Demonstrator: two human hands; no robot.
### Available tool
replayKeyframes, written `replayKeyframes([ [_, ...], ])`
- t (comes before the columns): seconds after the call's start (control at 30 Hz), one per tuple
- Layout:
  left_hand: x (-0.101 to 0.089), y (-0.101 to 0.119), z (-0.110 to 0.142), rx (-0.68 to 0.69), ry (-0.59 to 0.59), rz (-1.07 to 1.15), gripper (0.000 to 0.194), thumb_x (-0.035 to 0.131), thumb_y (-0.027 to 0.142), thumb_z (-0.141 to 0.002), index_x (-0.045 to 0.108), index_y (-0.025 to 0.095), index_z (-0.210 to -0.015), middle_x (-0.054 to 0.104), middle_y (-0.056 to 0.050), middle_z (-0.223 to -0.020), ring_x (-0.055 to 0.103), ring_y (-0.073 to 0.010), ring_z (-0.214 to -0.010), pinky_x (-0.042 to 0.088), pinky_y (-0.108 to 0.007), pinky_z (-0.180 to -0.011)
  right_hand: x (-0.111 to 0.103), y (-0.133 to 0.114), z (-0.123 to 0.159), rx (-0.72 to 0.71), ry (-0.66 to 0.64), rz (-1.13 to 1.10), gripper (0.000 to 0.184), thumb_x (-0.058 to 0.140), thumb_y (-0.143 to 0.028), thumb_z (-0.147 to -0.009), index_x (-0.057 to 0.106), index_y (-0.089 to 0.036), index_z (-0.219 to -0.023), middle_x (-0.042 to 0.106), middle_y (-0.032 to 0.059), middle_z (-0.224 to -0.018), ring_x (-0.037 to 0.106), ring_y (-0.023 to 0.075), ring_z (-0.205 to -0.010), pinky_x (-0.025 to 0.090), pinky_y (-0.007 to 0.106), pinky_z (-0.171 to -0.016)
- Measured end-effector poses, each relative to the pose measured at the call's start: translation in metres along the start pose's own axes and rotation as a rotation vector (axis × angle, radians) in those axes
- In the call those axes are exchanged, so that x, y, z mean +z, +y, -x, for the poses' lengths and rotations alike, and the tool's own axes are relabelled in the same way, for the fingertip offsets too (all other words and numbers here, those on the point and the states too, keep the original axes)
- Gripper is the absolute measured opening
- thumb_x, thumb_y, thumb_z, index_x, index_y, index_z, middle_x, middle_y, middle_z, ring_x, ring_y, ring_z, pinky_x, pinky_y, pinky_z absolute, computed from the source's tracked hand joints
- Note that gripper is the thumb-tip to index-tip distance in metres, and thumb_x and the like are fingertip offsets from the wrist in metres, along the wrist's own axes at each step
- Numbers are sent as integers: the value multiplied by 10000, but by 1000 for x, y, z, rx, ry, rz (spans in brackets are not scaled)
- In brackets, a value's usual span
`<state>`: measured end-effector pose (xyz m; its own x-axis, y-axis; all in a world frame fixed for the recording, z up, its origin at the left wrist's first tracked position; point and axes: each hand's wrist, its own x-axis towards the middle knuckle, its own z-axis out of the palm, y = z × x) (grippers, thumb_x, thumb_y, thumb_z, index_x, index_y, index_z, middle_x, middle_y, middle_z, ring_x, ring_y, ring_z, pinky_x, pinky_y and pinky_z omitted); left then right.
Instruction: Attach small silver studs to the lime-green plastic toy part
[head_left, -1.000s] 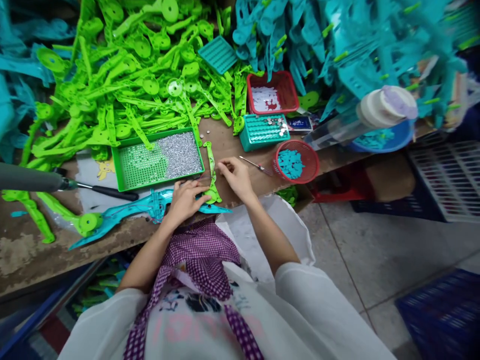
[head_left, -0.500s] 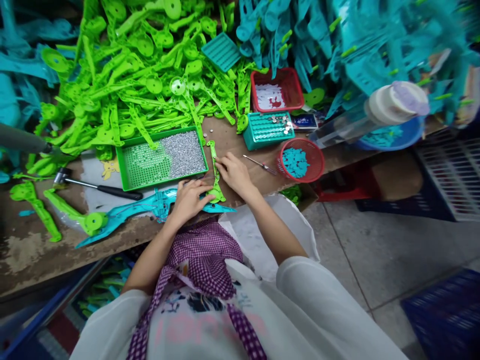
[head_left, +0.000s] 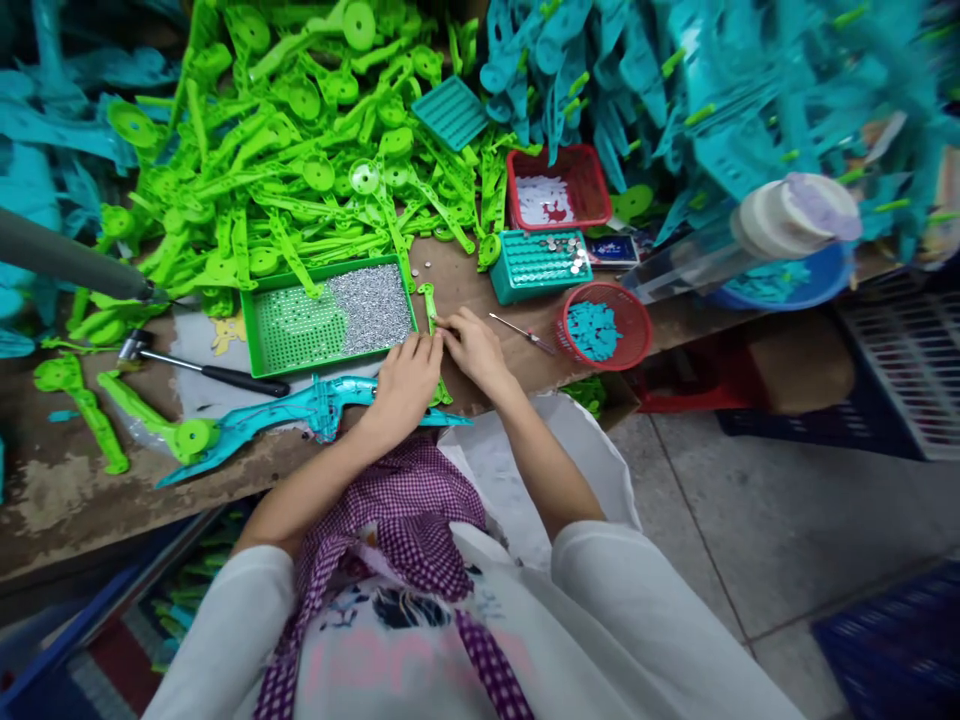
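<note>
Your left hand [head_left: 405, 390] and right hand [head_left: 480, 352] met over a slim green piece [head_left: 429, 300], which lay on the table [head_left: 531, 370] just right of the metal-filled green tray [head_left: 281, 340]. The fingers of both were bent and nearly closed at it; whether they gripped it, I couldn't tell. The long blue part [head_left: 322, 408] passed beneath your left wrist.

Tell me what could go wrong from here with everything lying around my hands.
Your left hand is close to the green tray, so a bump might scatter its tiny silver pieces.
The long blue part runs under your left wrist near the front edge of the bench; a nudge could knock it off.
The screwdriver lies loose beside your right hand and might get brushed aside.
</note>
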<state>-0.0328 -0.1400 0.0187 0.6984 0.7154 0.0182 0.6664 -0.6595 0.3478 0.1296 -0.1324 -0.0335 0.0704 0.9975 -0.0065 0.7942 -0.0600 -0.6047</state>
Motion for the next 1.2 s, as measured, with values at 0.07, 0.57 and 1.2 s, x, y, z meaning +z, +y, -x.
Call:
replayKeyframes([
  [0.07, 2, -1, -6, -11, -39, -38, 499, 304, 32, -919, 517, 95, -1365, 634, -193, -1188, 513, -333, -1125, 409, -454, -885, -1, -1, 0, 7, -12, -4, 252, 486, -300, -948, 699, -222, -1060, 633, 81, -990, 608, 224, -942, 450, 320, -767],
  [0.57, -3, -10, 16, 4, -43, -242, 238, 447, 217, -987, 672, 156, -938, 696, -113, -872, 526, -261, -879, 342, -392, -766, -13, -17, 2, 118, -97, 147, 323, 487, -379, -954, 706, -255, -1156, 632, 75, -1089, 618, 226, -1005, 442, 308, -769],
  [1.2, 19, -10, 66, 126, -63, -181, 378, 387, 123, -973, 560, 138, -1309, 631, -97, -930, 595, -223, -862, 382, -359, -768, 0, -24, 24, 50, -73, 318, 525, 340, -505, -986, 490, -243, -1414, 580, 161, -1245, 502, 345, -1165, 376, 550, -946],
])
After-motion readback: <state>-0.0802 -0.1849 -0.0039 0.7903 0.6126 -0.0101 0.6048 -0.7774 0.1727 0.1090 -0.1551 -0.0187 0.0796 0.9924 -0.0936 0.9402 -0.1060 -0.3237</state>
